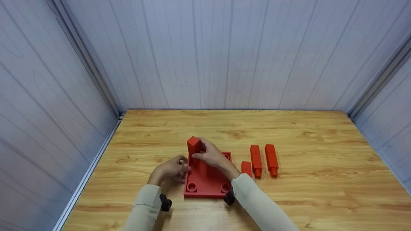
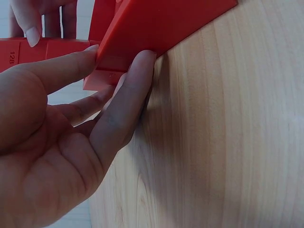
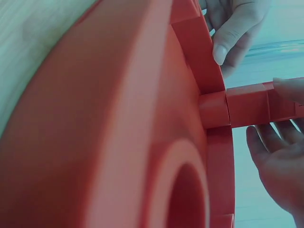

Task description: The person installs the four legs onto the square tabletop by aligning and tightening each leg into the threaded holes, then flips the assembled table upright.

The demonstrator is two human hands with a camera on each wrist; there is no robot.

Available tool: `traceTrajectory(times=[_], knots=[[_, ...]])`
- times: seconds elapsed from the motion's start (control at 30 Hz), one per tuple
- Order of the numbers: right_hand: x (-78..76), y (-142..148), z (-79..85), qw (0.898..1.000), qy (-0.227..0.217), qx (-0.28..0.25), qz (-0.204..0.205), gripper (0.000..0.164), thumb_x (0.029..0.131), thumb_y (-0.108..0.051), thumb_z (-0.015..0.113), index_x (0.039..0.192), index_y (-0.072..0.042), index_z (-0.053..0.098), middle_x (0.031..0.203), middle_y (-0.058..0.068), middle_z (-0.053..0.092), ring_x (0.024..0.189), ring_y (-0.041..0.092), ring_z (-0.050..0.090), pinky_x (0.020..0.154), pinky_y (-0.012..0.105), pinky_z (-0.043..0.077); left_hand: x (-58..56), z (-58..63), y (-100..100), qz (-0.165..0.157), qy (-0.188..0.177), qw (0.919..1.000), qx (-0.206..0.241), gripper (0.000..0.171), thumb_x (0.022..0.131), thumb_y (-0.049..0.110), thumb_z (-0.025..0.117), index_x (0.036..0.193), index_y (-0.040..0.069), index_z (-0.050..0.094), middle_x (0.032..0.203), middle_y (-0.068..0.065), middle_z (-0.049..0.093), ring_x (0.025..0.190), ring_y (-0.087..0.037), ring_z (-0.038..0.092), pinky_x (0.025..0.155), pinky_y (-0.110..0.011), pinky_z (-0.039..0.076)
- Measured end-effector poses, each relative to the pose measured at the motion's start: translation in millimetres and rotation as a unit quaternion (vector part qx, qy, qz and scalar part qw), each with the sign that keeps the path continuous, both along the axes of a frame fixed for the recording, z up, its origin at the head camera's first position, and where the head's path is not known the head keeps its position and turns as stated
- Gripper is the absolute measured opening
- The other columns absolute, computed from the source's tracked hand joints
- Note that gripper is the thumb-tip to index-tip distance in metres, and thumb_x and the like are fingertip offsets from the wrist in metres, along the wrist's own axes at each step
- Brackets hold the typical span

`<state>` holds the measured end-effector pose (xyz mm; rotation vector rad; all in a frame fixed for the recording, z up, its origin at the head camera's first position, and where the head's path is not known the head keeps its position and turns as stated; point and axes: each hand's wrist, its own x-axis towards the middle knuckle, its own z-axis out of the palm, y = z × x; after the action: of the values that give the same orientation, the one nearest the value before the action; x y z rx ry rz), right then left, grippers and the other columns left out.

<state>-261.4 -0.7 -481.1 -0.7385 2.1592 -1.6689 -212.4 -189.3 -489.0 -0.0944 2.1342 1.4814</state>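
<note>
A red rectangular panel (image 1: pixel 205 179) with a raised rim and round corner sockets (image 1: pixel 191 187) lies on the table. My right hand (image 1: pixel 212 154) grips a square red leg (image 1: pixel 193 143), which stands upright at the panel's far left corner. In the right wrist view the leg (image 3: pixel 249 103) meets the corner socket, its lower end flush against it. My left hand (image 1: pixel 170 170) pinches the panel's left rim near that corner, thumb on the edge and fingers along the outer side (image 2: pixel 185 19). The number 128 shows on the leg (image 2: pixel 29 51) in the left wrist view.
Right of the panel lie two long red legs (image 1: pixel 256 158) (image 1: pixel 271 158) with round ends toward me. A third red leg (image 1: pixel 246 168) is partly hidden by my right forearm. Pale walls (image 1: pixel 205 57) enclose the wooden table (image 1: pixel 321 186) at the back and sides.
</note>
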Motion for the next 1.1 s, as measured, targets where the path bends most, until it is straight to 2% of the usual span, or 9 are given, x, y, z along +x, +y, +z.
traceTrajectory(times=[0.17, 0.37, 0.67, 0.8, 1.0, 1.1], knots=[[-2.7, 0.0, -7.5, 0.999, 0.016, 0.016, -0.028, 0.054, 0.086, -0.014, 0.071, 0.134, -0.018, 0.048, 0.125, 0.007, 0.057, 0.113, 0.025, 0.056, 0.096, 0.042, 0.047, -0.5, -1.0, -0.2, -0.002, 0.000, 1.0000, 0.001, 0.037, 0.094, 0.012, 0.058, 0.126, 0.003, 0.042, 0.095, -0.016, 0.060, 0.076, -0.022, 0.063, 0.069, -0.040, 0.059], [-2.5, 1.5, -6.5, 0.998, 0.045, 0.012, -0.037, 0.038, 0.087, -0.017, 0.070, 0.122, -0.016, 0.055, 0.118, 0.006, 0.061, 0.107, 0.024, 0.058, 0.092, 0.040, 0.049, -1.7, 0.7, -0.2, 0.002, -0.002, 1.0000, 0.000, 0.037, 0.094, 0.011, 0.058, 0.126, 0.004, 0.043, 0.096, -0.015, 0.058, 0.077, -0.022, 0.062, 0.068, -0.039, 0.059], [-0.5, -2.2, -8.5, 0.995, 0.063, 0.048, -0.055, 0.036, 0.086, -0.025, 0.072, 0.114, -0.015, 0.053, 0.110, 0.001, 0.061, 0.098, 0.018, 0.058, 0.084, 0.032, 0.051, -1.7, 0.4, -0.4, 0.003, -0.002, 1.0000, -0.006, 0.036, 0.094, 0.011, 0.059, 0.126, 0.004, 0.044, 0.096, -0.014, 0.059, 0.078, -0.022, 0.063, 0.069, -0.039, 0.059], [0.4, -2.1, -7.8, 0.996, 0.054, 0.056, -0.047, 0.042, 0.085, -0.024, 0.073, 0.121, -0.016, 0.052, 0.115, 0.002, 0.058, 0.101, 0.020, 0.057, 0.087, 0.035, 0.050, -0.5, 0.0, -0.8, 0.001, -0.002, 0.9999, -0.010, 0.036, 0.094, 0.012, 0.058, 0.126, 0.004, 0.043, 0.096, -0.015, 0.060, 0.079, -0.022, 0.063, 0.070, -0.038, 0.059], [-1.1, -0.6, -5.6, 1.000, -0.020, -0.008, -0.011, 0.060, 0.088, -0.008, 0.066, 0.143, -0.017, 0.041, 0.131, 0.007, 0.054, 0.120, 0.024, 0.052, 0.102, 0.043, 0.043, -1.0, -1.2, -1.0, 0.000, 0.002, 1.0000, -0.009, 0.036, 0.094, 0.013, 0.059, 0.125, 0.004, 0.043, 0.093, -0.015, 0.061, 0.076, -0.021, 0.063, 0.068, -0.037, 0.059], [-1.3, -0.6, -5.6, 1.000, -0.024, -0.016, -0.002, 0.060, 0.089, -0.005, 0.064, 0.144, -0.015, 0.041, 0.131, 0.008, 0.055, 0.121, 0.023, 0.051, 0.104, 0.043, 0.041, -0.7, -2.1, -1.1, 0.004, -0.001, 1.0000, -0.005, 0.036, 0.094, 0.012, 0.059, 0.125, 0.004, 0.044, 0.092, -0.014, 0.060, 0.074, -0.021, 0.062, 0.067, -0.038, 0.059]])
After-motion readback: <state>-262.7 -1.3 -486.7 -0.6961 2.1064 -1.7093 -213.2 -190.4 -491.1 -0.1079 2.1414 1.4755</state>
